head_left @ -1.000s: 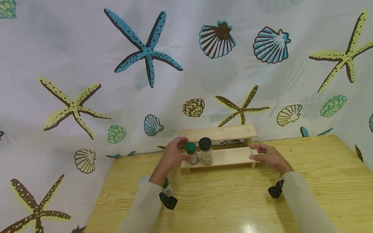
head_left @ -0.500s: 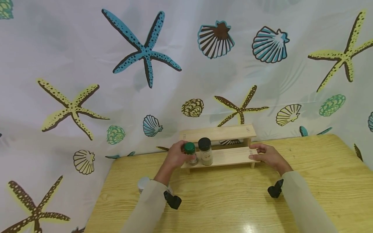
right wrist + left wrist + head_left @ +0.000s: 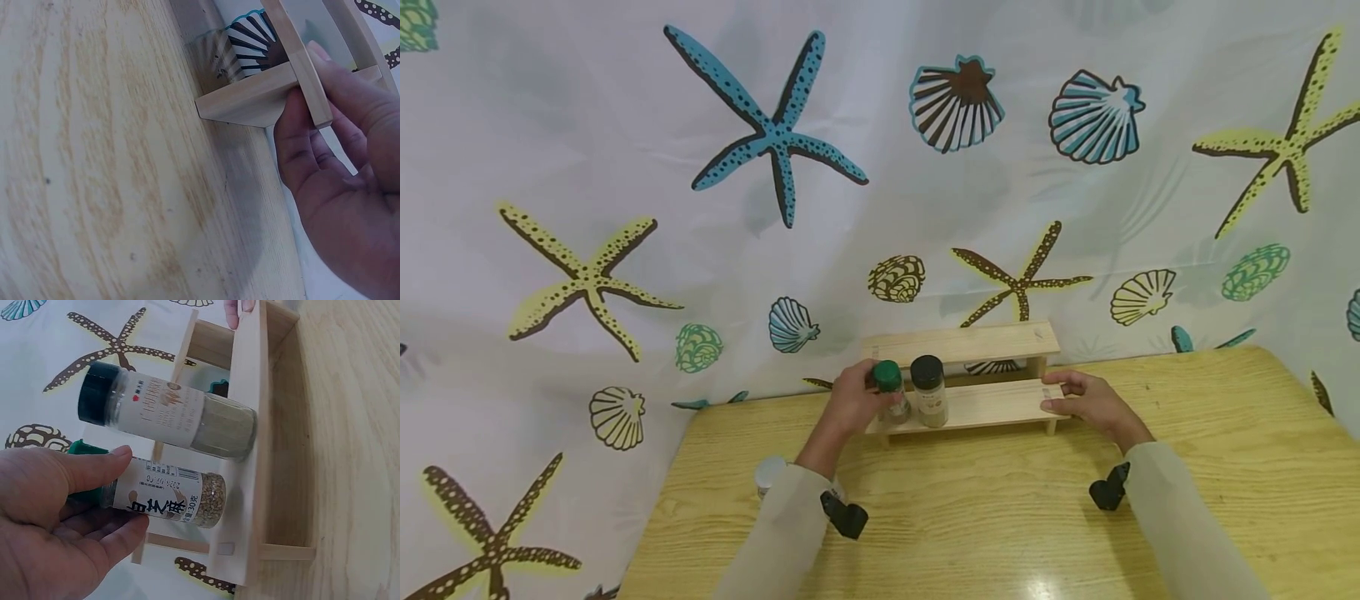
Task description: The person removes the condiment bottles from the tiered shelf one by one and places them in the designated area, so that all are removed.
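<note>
My left hand [image 3: 852, 400] holds a small spice jar [image 3: 169, 494] with a green cap, thumb on one side and fingers on the other. Pale sesame-like seeds show through its clear base, which is at the left part of the lower board of a two-step wooden rack [image 3: 992, 403]. Close beside it on that board stands a taller black-capped jar [image 3: 932, 402], with pale powder inside in the left wrist view. At the rack's other end my right hand [image 3: 1093, 406] pinches the lower board between thumb and fingers, seen closely in the right wrist view.
Behind the rack hangs a white cloth [image 3: 850, 233] printed with starfish and shells. A white-lidded container [image 3: 770, 473] stands on the wooden table [image 3: 970, 517] at the left, partly covered by the left sleeve [image 3: 782, 533]. Something else pale shows just past that sleeve.
My left hand and forearm have shifted slightly right, the hand closer around the green-capped jar. The sleeve now hides a green-capped bottle on the table. My right hand stays on the rack.
</note>
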Motion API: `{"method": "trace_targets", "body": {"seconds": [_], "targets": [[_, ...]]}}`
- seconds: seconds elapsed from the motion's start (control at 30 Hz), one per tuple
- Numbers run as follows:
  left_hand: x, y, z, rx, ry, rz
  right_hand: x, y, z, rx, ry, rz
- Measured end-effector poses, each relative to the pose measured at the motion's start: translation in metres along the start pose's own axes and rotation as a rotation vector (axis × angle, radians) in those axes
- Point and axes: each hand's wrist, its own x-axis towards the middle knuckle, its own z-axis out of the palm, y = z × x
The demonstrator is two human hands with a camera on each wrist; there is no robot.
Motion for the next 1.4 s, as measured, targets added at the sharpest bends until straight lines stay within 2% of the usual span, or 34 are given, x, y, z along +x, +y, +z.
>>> {"method": "trace_targets", "body": {"seconds": [0.2,0.37,0.6,0.83,1.07,1.4], "targets": [[-0.004,0.007,-0.009,0.02,0.018,0.057,0.0,-0.001,0.001,-0.002,-0.004,-0.007],[-0.01,0.008,-0.018,-0.031,0.01,0.072,0.0,0.0,0.001,-0.018,-0.002,-0.011],[-0.029,0.01,-0.031,-0.087,-0.011,0.105,0.001,0.004,0.002,-0.027,0.007,0.003],[-0.056,0.004,-0.039,-0.104,-0.019,0.089,0.002,0.005,0.002,-0.036,-0.003,-0.024],[-0.079,-0.006,-0.039,-0.125,-0.026,0.075,0.0,0.003,0.001,-0.033,-0.001,-0.02],[-0.094,-0.01,-0.037,-0.183,-0.057,0.05,-0.001,0.002,0.001,-0.036,-0.021,-0.019]]}}
